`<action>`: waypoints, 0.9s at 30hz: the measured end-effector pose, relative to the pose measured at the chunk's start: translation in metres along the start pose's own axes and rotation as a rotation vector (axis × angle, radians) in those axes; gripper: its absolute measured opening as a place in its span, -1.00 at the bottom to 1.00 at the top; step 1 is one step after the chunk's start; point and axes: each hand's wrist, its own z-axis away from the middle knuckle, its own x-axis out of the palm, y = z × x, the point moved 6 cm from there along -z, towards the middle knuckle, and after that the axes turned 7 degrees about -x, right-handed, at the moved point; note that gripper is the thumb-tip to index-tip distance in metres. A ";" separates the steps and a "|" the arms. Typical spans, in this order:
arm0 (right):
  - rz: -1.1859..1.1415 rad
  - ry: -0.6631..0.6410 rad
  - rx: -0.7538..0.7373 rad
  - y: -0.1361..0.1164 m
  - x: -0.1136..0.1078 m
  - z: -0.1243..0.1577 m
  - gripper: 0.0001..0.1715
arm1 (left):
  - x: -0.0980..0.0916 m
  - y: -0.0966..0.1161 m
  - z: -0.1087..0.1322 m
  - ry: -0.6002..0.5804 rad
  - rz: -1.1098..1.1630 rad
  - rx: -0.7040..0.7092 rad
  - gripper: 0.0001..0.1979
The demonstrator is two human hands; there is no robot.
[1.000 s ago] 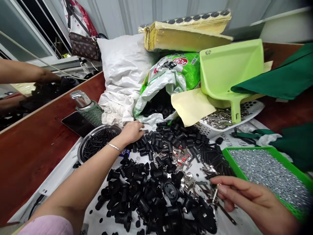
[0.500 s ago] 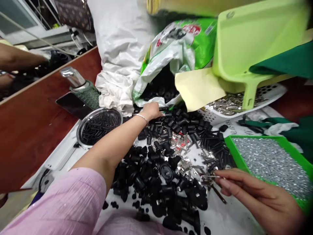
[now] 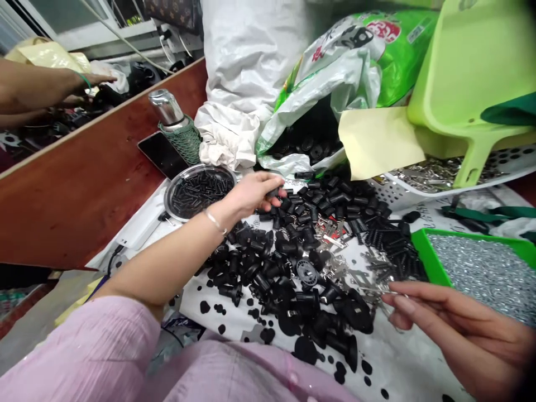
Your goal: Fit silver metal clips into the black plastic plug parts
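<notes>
My left hand (image 3: 253,195) is over the far left of a pile of black plastic parts (image 3: 288,245), its fingers closed round a small black plastic part (image 3: 273,192). Only a bit of that part shows between the fingers. At the right, my right hand (image 3: 452,324) pinches a thin metal strip (image 3: 377,291) between thumb and fingertips. Flat silvery metal pieces (image 3: 335,262) lie beside the pile, near that strip. Black screws or springs (image 3: 400,251) are heaped just beyond the right fingertips; which they are I cannot tell.
A round metal dish (image 3: 167,204) of black pieces stands at left, near a phone (image 3: 161,153) and a netted bottle (image 3: 180,137). An opened green bag (image 3: 402,61), a light-green dustpan (image 3: 481,72) and a green tray (image 3: 422,251) line the back and right. Behind the board, a co-worker's arm (image 3: 37,84) reaches in.
My left hand has drawn back from the far side of the pile and now has a small black plastic part in it. My right hand keeps its pinch. The view has shifted left.
</notes>
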 end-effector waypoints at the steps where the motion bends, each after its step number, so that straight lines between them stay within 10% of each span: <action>1: -0.048 -0.009 0.013 -0.004 0.004 -0.003 -0.88 | 0.002 -0.005 0.018 -0.042 0.057 -0.008 -0.71; 9: -0.067 -0.031 -0.334 -0.087 0.037 -0.027 -0.93 | 0.046 -0.042 0.120 -0.450 0.933 -0.135 -0.70; 27: 0.262 -0.113 -0.905 -0.128 0.069 -0.010 -0.80 | 0.065 -0.060 0.143 -0.490 0.989 -0.086 -0.58</action>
